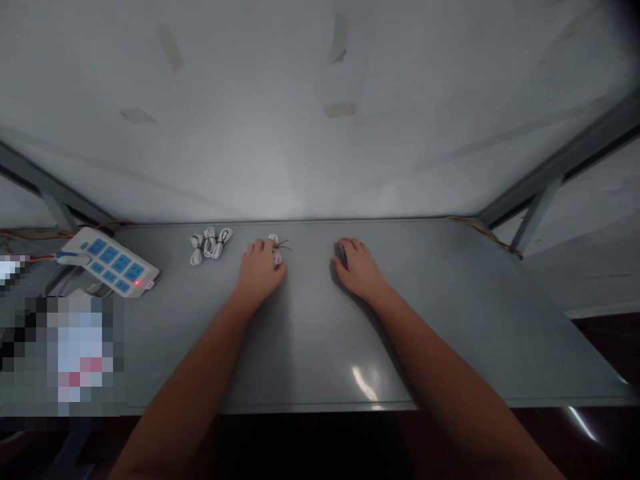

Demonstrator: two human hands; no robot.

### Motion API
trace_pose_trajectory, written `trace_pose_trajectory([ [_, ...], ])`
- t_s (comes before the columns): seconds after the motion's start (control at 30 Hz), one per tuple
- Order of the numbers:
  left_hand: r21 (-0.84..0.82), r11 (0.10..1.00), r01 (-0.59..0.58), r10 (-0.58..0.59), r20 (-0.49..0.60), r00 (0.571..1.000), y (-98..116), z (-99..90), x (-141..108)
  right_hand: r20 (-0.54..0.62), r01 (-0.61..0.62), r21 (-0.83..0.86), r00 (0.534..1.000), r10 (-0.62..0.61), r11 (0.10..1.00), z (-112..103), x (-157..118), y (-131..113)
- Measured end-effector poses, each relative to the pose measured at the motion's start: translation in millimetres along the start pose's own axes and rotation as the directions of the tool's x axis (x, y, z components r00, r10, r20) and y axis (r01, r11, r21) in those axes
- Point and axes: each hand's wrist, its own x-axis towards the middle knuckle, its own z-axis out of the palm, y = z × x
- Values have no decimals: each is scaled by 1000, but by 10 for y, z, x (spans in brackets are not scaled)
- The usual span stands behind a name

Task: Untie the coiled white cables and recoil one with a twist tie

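Observation:
My left hand (pixel 261 268) lies on the grey table with its fingers closed around a small coiled white cable (pixel 278 257). Parts of the coil show between thumb and fingers, and a thin black tie sticks out to the right. My right hand (pixel 356 265) rests on the table a little way to the right, thumb apart from the curved fingers. The gap between them is dark, and no held object can be made out there. Left of my left hand lie several more bundled white cables (pixel 211 244) with black ties.
A white power strip (pixel 114 261) with blue sockets and a lit red light lies at the left, a plug in it. Coloured wires (pixel 487 235) run along the back right edge. Behind the grey table (pixel 320 333) stands a pale wall. The lower left is pixelated.

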Motion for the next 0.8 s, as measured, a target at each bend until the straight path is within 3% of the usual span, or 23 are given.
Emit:
trace_pose_trajectory([
  [0.17, 1, 977, 212, -211, -114, 971, -437, -89, 148, 31, 0, -35, 1000, 1, 999, -12, -3, -7],
  [0.27, -37, 918, 395, -393, -223, 892, -566, -129, 159, 33, 1, -35, 999, 1, 999, -23, -8, -20],
  [0.37, -86, 870, 485, -489, -268, 830, -637, -138, 149, 22, 3, -22, 1000, -2, 1000, -39, -18, -32],
  [0.43, -93, 862, 498, -505, -224, 833, -674, -130, 147, 23, 4, -21, 1000, -4, 1000, -46, -22, -35],
  [0.63, 1, 913, 408, -403, -139, 904, -733, -112, 148, 27, 17, -38, 1000, -16, 999, -35, -20, -30],
  [0.8, 32, 903, 429, -425, -95, 900, -752, -110, 139, 20, 15, -49, 1000, -14, 999, -24, -27, -29],
])
